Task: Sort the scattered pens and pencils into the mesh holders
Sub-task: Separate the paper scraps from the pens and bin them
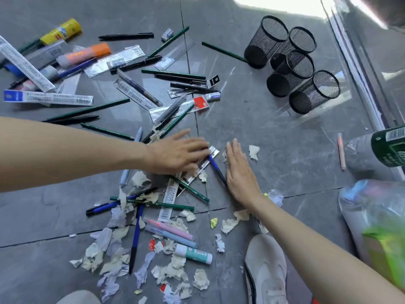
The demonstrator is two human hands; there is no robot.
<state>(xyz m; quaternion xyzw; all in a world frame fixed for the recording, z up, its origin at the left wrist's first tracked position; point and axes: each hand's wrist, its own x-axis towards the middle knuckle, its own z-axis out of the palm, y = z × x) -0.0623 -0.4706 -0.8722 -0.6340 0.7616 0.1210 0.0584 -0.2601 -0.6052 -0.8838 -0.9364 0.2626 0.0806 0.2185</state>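
Both hands are down on the grey floor (285, 139), centre frame. The left hand (177, 153) lies flat, fingers straight and a little spread, pressing on a clear pen packet (213, 150) in the heap. The right hand (240, 172) sits just right of it, fingers straight and close together, holding nothing, its edge against a blue pen (215, 167) lying between the two hands. Pens and pencils (87, 110) are strewn from upper left down to bottom centre, mixed with torn paper scraps (105, 260). Four black mesh holders (291, 71) stand bunched at upper right, well apart from the hands. One green pencil (223, 51) touches the nearest holder's foot.
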